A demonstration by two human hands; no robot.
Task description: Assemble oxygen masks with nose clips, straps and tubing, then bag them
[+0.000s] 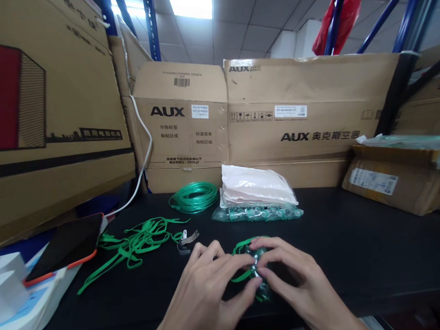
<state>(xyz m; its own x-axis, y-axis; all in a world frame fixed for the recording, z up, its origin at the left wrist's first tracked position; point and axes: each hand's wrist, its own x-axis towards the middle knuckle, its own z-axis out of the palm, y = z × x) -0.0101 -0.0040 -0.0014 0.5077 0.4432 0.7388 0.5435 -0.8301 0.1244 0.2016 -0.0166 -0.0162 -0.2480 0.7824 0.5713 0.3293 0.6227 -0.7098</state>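
Observation:
My left hand (204, 289) and my right hand (295, 278) meet near the front edge of the black table (347, 246). Together their fingers pinch a small clear green plastic piece (257, 263) with a green strap looped off it. The piece is mostly covered by my fingers. A loose pile of green straps (138, 239) lies to the left of my left hand. A small clear plastic clip (186, 241) sits just beyond my left fingertips.
A coil of green tubing (194, 197) and a stack of plastic bags (257, 188) over a bag of green parts (257, 214) lie further back. Cardboard boxes (279, 123) wall the rear and left. A phone (67, 248) rests on white boxes at left.

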